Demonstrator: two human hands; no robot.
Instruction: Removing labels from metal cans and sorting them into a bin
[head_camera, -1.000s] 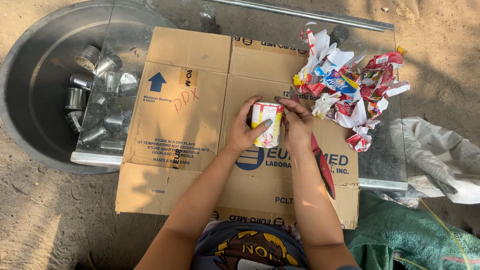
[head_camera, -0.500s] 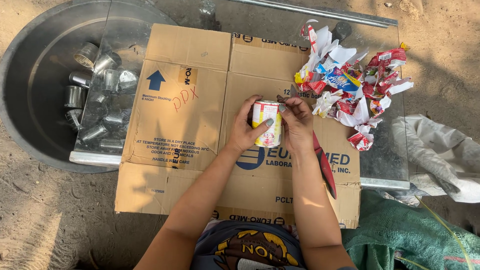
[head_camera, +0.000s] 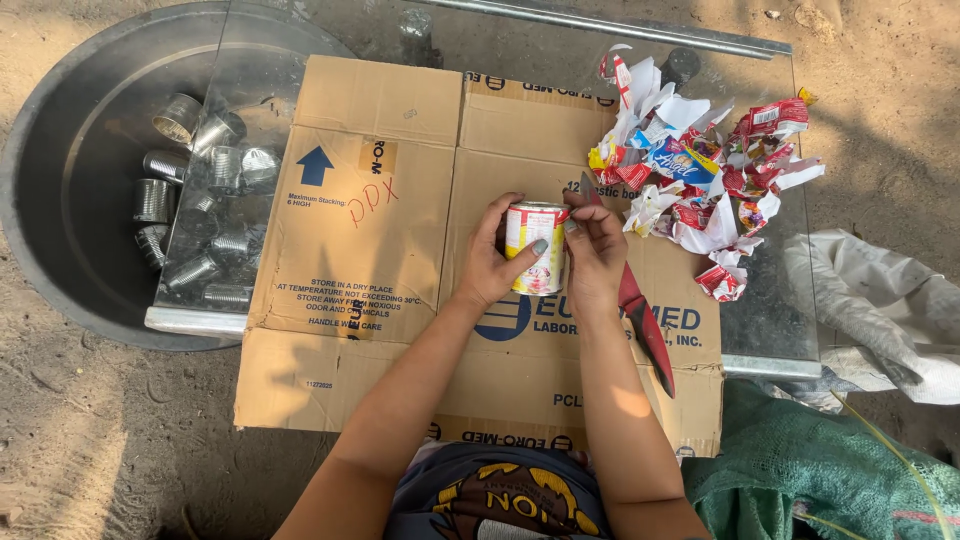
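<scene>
Left hand (head_camera: 492, 268): it is gripping the can (head_camera: 537, 247) from the left side, fingers curling around it, thumb lying across the label.
Right hand (head_camera: 597, 250): it is holding the can from the right, fingers pressing together on its side; it is also keeping a knife (head_camera: 640, 318), red handle pointing toward the person, blade tip showing above the fingers.
Can: it is standing upright between both hands, over the middle of the cardboard (head_camera: 400, 250), label still on.
Cardboard: it is lying flat on a glass sheet (head_camera: 770, 320).
Torn labels (head_camera: 700, 170): they are lying in a heap right of the can, near but apart.
Basin (head_camera: 60, 200): it is sitting at the left, holding bare cans (head_camera: 190, 210).
</scene>
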